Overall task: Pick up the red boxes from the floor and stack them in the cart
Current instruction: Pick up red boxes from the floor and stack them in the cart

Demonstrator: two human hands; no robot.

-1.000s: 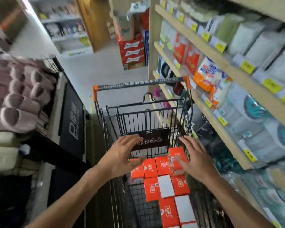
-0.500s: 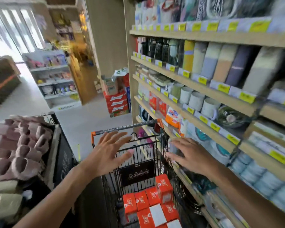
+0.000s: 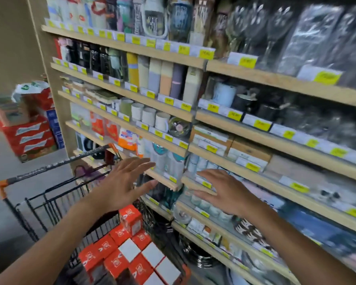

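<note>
Red boxes (image 3: 119, 257): packed in rows on cart (image 3: 39, 204) floor, one box upright atop far row (image 3: 130, 220).
My left hand (image 3: 121, 185): fingers spread, empty, above cart.
My right hand (image 3: 228, 194): fingers spread, empty, before shelf (image 3: 275, 188).
Step, by my reckoning: between loads. Next: turn floorward, find remaining box; none visible here.

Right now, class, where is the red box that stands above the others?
In the head view, lower left of centre: the raised red box sits atop the cart's stacked boxes, below the left hand.
</note>
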